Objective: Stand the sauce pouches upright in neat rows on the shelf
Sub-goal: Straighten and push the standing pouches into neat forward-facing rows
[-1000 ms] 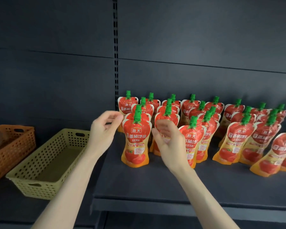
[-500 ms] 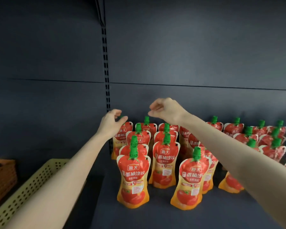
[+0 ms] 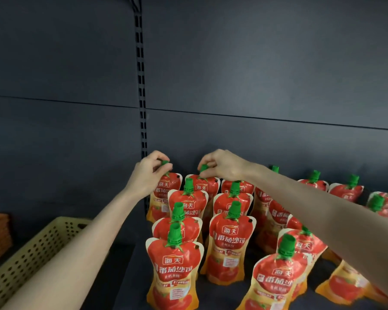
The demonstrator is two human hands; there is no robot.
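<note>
reaching into the far row, left hand (image 3: 148, 174) pinches the green cap of the far-left pouch (image 3: 166, 193), and right hand (image 3: 223, 166) pinches the cap of the neighbouring pouch (image 3: 207, 186) just beside it. both stand upright on the dark shelf (image 3: 220, 294), close to the back panel (image 3: 255, 86). more pouches stand in rows nearer and rightward. a yellow basket (image 3: 31, 253) sits near left.

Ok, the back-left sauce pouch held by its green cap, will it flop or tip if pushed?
Probably floppy: the back-left sauce pouch is soft, bulged film. Its rigid green cap, pinched by the left hand, looks the firmest grip. It likely tips easily, tall on a narrow base; a front-right pouch leans.
</note>
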